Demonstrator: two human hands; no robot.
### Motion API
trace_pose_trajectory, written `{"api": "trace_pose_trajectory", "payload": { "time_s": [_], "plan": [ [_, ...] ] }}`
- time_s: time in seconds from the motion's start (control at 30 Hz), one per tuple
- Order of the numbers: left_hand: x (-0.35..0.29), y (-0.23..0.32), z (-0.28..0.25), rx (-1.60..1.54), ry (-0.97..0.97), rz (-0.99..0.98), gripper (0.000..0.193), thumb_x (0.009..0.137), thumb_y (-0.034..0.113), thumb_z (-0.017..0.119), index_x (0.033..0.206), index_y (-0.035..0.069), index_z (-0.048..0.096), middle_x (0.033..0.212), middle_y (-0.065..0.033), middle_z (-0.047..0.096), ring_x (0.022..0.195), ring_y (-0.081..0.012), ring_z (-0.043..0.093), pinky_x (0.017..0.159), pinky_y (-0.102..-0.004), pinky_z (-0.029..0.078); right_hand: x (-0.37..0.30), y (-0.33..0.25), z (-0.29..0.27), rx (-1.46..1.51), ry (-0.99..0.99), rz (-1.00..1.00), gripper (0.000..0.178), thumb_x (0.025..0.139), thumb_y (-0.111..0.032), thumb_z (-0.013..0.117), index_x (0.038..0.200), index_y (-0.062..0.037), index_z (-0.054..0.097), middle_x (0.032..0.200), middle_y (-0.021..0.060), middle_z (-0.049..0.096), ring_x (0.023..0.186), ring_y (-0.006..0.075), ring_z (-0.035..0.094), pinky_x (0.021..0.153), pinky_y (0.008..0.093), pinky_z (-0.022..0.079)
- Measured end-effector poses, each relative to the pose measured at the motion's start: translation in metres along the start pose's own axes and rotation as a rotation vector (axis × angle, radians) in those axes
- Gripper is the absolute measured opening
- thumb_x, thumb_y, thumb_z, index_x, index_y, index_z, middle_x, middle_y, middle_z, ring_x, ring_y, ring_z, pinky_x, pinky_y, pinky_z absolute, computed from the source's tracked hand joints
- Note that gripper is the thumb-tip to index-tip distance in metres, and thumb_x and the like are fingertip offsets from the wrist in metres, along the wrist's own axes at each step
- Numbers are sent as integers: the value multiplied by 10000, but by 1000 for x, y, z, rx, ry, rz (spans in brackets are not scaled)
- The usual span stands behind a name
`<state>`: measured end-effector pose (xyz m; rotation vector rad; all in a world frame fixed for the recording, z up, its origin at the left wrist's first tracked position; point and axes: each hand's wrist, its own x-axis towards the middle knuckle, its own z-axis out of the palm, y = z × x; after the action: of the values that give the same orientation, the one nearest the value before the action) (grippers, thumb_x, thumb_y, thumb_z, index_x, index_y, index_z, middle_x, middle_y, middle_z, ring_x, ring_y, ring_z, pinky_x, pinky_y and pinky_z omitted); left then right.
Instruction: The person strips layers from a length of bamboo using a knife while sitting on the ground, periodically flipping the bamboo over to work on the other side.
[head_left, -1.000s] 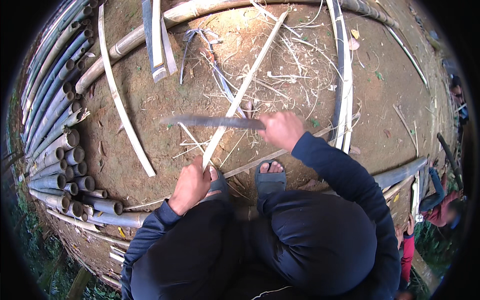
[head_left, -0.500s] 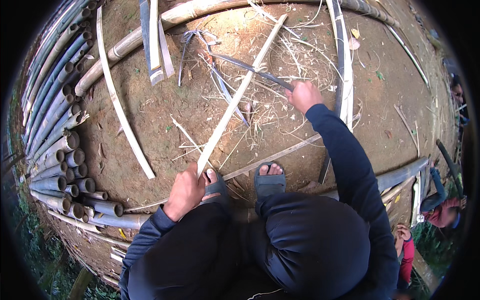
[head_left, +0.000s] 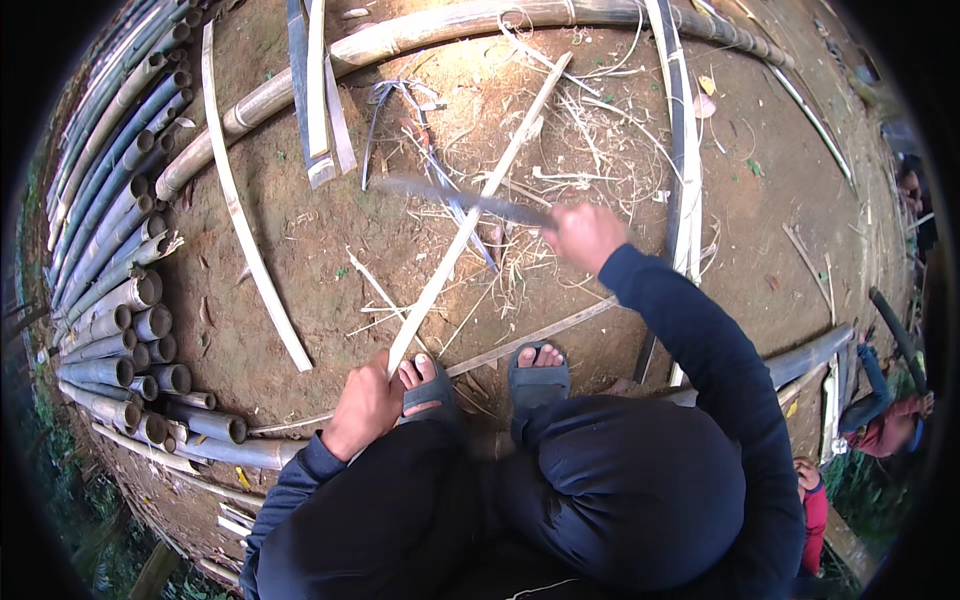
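A long pale bamboo strip (head_left: pixel 452 252) slants away from me, its near end in my left hand (head_left: pixel 362 408), which is closed round it by my left foot. My right hand (head_left: pixel 588 236) grips the handle of a long-bladed knife (head_left: pixel 502 208). The blade points left and lies across the strip around its middle; motion blurs it, so I cannot tell whether it touches. Thin curled shavings (head_left: pixel 590 150) are scattered on the soil beyond and right of the strip.
Cut bamboo poles (head_left: pixel 120 345) are stacked at the left. A thick bamboo pole (head_left: pixel 400 35) lies across the far side. Split lengths (head_left: pixel 250 235) lie left and right of me. A person in a red sleeve (head_left: pixel 815 520) is at the lower right, others beyond.
My right hand and the knife have come nearer to me along the strip and slightly left. The left hand still holds the strip's near end, slightly lower in view.
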<state>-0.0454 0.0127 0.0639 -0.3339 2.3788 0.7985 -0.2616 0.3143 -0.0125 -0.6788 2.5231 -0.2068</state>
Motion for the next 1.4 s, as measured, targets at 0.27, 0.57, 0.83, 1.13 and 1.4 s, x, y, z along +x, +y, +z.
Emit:
{"api": "trace_pose_trajectory", "payload": {
  "time_s": [0.27,0.57,0.83,1.13,1.4],
  "plan": [
    [-2,-1,-7,-76,-126,-41,141,823,44,553,937,-39,543,760,-324,614,766,-498,626,679,-537,501,35,71,-8,44,160,280,283,917,-298,633,891,-27,708,737,183,695,675,310,706,691,438,588],
    [-14,-14,1,-95,-70,-15,99,818,54,573,875,-19,537,698,-280,583,699,-463,611,638,-486,483,43,95,6,97,115,398,268,874,-304,672,947,-47,701,782,188,699,693,322,705,676,440,574],
    [-17,-24,2,-102,-68,-87,174,794,25,563,958,-32,579,753,-310,615,769,-504,614,700,-537,499,27,43,12,-188,24,-45,250,872,-298,675,935,-57,686,808,173,707,731,332,706,718,458,571],
    [-15,-26,-2,-2,-53,-101,183,802,42,594,966,-33,561,743,-322,613,771,-500,620,717,-547,508,54,71,-11,-96,36,147,289,909,-289,641,1020,-28,695,811,184,704,724,318,704,725,462,574],
    [-18,-24,-2,44,-67,-130,175,801,61,613,940,-25,551,751,-322,616,768,-505,620,726,-553,508,62,88,-14,-75,64,208,290,897,-300,660,953,-22,720,817,190,709,743,324,714,759,459,582]
  ]
}}
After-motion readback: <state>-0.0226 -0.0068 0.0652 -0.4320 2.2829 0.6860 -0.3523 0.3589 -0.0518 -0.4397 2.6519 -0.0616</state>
